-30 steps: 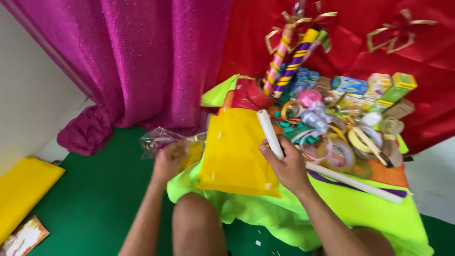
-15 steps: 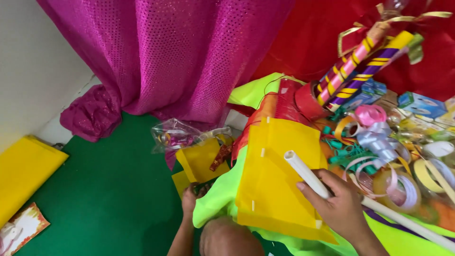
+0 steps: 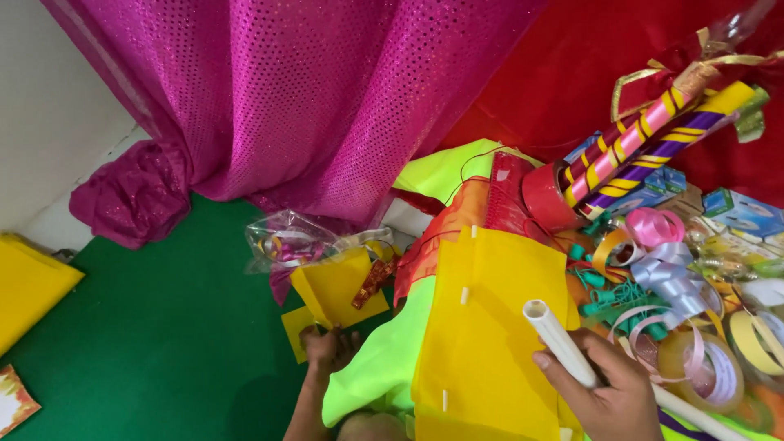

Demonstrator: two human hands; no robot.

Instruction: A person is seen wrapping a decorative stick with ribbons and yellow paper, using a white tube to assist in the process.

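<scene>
The right hand (image 3: 608, 392) is closed around a white tube (image 3: 563, 347), near right. The left hand (image 3: 327, 347) pinches yellow paper pieces (image 3: 335, 290) low down. Those thin sheets might slip from such a small pinch.

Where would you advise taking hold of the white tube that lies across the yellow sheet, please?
Probably by its bare upper stretch, just below the open end of the white tube, coming from above with fingers across it. The right hand covers the middle, and the lower part runs under ribbon rolls.
</scene>
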